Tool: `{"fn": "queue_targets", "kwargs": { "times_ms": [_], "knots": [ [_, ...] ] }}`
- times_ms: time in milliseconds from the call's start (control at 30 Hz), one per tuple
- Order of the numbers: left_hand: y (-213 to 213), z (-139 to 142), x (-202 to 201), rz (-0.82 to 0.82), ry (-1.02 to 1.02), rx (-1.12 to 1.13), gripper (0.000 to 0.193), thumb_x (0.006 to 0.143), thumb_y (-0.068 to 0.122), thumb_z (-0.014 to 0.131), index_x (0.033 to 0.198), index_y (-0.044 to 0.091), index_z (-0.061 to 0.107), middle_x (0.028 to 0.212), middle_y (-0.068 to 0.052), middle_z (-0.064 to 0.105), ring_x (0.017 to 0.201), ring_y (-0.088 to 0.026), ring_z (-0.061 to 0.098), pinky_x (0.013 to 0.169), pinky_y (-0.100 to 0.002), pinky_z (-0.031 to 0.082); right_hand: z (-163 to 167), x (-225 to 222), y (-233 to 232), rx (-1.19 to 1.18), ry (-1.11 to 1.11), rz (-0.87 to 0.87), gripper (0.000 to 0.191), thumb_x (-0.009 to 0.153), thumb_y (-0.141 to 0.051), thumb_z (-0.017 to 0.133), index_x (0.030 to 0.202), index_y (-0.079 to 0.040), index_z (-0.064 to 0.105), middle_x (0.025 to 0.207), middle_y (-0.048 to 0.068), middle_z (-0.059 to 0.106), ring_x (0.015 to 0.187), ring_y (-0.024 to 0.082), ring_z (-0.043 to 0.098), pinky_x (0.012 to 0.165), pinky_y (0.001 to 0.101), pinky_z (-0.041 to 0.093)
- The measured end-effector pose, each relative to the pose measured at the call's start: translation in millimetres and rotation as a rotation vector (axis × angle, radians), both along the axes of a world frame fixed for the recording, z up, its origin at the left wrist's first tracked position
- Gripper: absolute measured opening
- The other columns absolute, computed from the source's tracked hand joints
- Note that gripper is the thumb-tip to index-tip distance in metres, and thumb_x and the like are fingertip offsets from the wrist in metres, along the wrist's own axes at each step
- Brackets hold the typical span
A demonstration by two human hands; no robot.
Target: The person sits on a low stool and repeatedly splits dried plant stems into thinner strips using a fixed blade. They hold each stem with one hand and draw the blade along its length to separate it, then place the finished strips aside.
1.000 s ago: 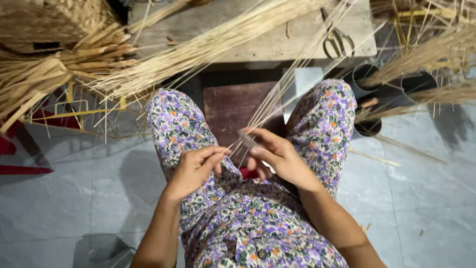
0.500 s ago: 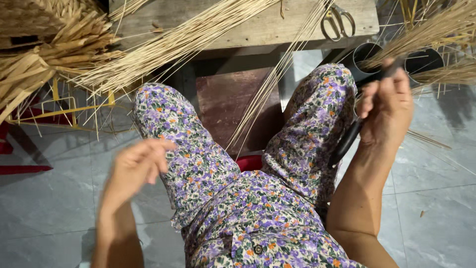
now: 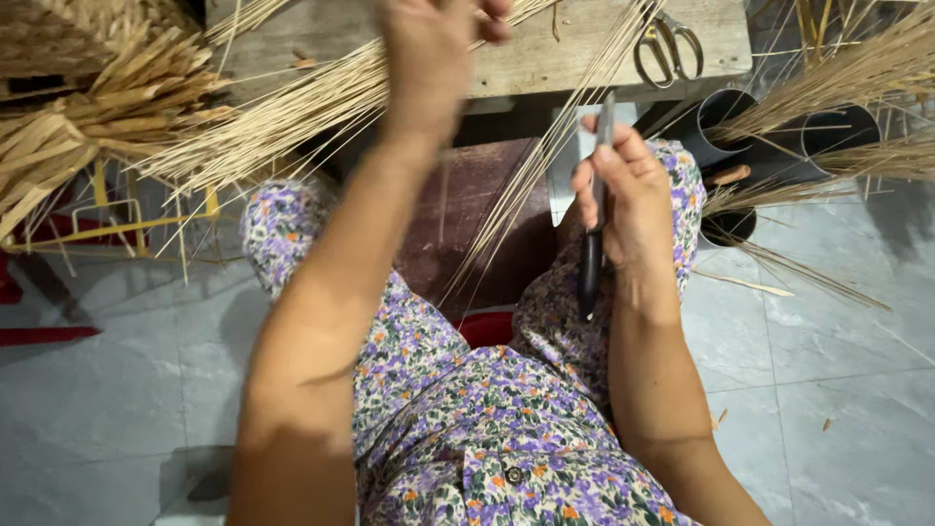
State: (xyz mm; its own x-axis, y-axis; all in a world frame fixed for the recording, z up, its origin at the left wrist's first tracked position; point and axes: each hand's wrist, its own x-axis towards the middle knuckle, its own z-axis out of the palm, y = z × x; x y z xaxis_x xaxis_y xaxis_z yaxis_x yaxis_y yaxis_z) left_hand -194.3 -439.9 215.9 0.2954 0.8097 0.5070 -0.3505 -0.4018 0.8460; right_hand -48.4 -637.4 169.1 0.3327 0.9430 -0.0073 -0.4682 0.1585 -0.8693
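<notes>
Reaching up, the left hand (image 3: 433, 58) has left the lap and now closes on the strips (image 3: 292, 107) atop the bench (image 3: 545, 58); the right hand (image 3: 623, 205) has picked up and grips a knife (image 3: 592, 244) over the thigh.

Low wooden bench (image 3: 545, 58) in front of me, planks pale & worn. On it: long bundle of thin straw strips (image 3: 292, 107) lying across at a slant, ends fanning off the left edge; more thin strips (image 3: 545, 166) sloping off the front edge toward my lap; scissors (image 3: 667, 44) flat near the right end. Grey tiled floor (image 3: 828, 390) below, w/ black tubes (image 3: 779, 122) holding straw at right & a few loose slivers (image 3: 745, 284) on the tiles.
</notes>
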Motion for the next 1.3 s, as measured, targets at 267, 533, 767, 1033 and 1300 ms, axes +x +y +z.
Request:
{"fn": "queue_targets", "kwargs": {
  "times_ms": [267, 533, 767, 1033, 1300],
  "knots": [
    [-8, -161, 45, 0.228, 0.624, 0.046, 0.015, 0.093, 0.02, 0.07, 0.105, 0.015, 0.077, 0.084, -0.01, 0.071, 0.074, -0.026, 0.072, 0.067, -0.039, 0.056, -6, -2, -3, -0.08, -0.015, -0.025, 0.031, 0.107, -0.015, 0.059, 0.133, 0.002, 0.06, 0.079, 0.009, 0.067, 0.052, 0.011, 0.053, 0.047, 0.0212, 0.043],
    [-38, -213, 48, 0.1, 0.864, 0.0, 0.018, 0.092, 0.017, 0.071, 0.11, 0.019, 0.075, 0.094, -0.013, 0.068, 0.085, -0.034, 0.07, 0.072, -0.045, 0.055, -8, -8, 3, -0.09, 0.021, 0.03, 0.03, 0.108, -0.013, 0.056, 0.132, 0.003, 0.06, 0.08, 0.01, 0.067, 0.054, 0.011, 0.055, 0.048, 0.0226, 0.044],
    [-11, -201, 47, 0.08, 0.964, 0.217, 0.034, 0.086, 0.025, 0.077, 0.117, 0.013, 0.071, 0.105, -0.016, 0.064, 0.097, -0.036, 0.065, 0.081, -0.047, 0.055, -12, -3, 4, -0.115, -0.004, 0.027, 0.03, 0.108, -0.013, 0.055, 0.132, 0.003, 0.06, 0.081, 0.011, 0.066, 0.054, 0.013, 0.053, 0.048, 0.0227, 0.043],
    [152, -155, -28, 0.456, 1.067, 0.284, 0.01, 0.096, 0.013, 0.07, 0.104, 0.016, 0.075, 0.109, -0.01, 0.069, 0.106, -0.033, 0.062, 0.088, -0.046, 0.052, -9, 13, 8, -0.114, -0.067, 0.026, 0.029, 0.107, -0.015, 0.057, 0.13, 0.004, 0.061, 0.08, 0.012, 0.065, 0.052, 0.014, 0.053, 0.049, 0.0239, 0.043],
    [176, -153, -52, 0.502, 1.144, 0.177, 0.009, 0.082, 0.02, 0.082, 0.088, 0.016, 0.076, 0.103, -0.006, 0.069, 0.104, -0.031, 0.059, 0.092, -0.051, 0.044, -10, 7, 17, -0.099, -0.04, 0.084, 0.03, 0.107, -0.015, 0.058, 0.131, 0.002, 0.061, 0.08, 0.011, 0.066, 0.053, 0.014, 0.053, 0.052, 0.0239, 0.044]
  ]
}}
